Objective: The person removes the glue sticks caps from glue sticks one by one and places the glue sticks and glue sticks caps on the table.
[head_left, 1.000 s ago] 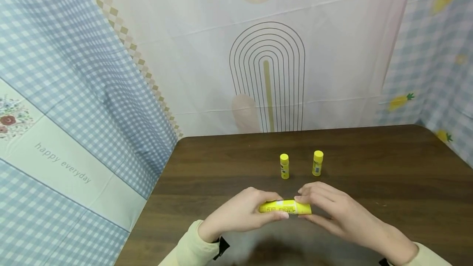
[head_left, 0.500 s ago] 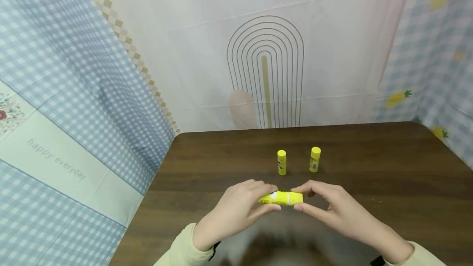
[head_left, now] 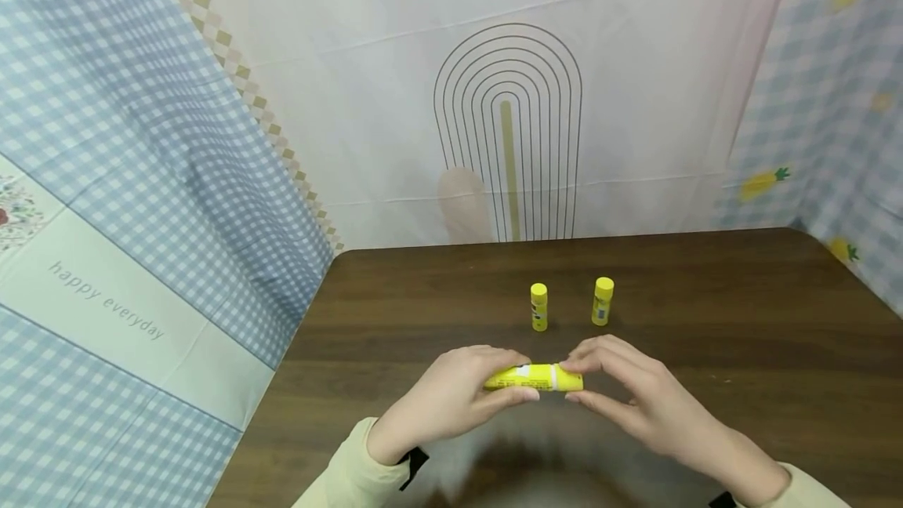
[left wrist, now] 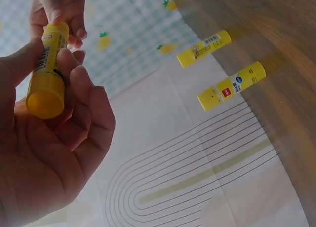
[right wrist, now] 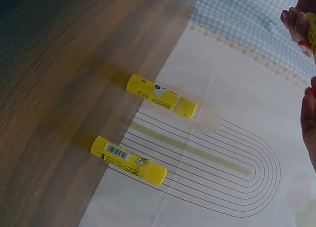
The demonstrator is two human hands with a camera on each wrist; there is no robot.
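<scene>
A yellow glue stick (head_left: 534,377) lies sideways between my two hands above the table. My left hand (head_left: 455,394) grips its left part, thumb below and fingers over the top. At the other end, my right hand (head_left: 638,394) pinches the cap, just beyond the white band. From the left wrist, the round end of the held glue stick (left wrist: 45,99) faces the camera, with the right hand (left wrist: 61,12) at its far end. Two more yellow glue sticks, a left one (head_left: 539,307) and a right one (head_left: 603,302), stand upright beyond my hands.
The dark brown wooden table (head_left: 423,296) has rounded back corners. A pale cloth (head_left: 367,124) printed with arches hangs behind it. Blue checked cloth (head_left: 176,139) hangs on the left, and another with pineapples (head_left: 839,139) on the right.
The held glue stick and both hands have shifted slightly up and left in the head view, which has itself moved a little. My right fingers have changed their hold at the cap end.
</scene>
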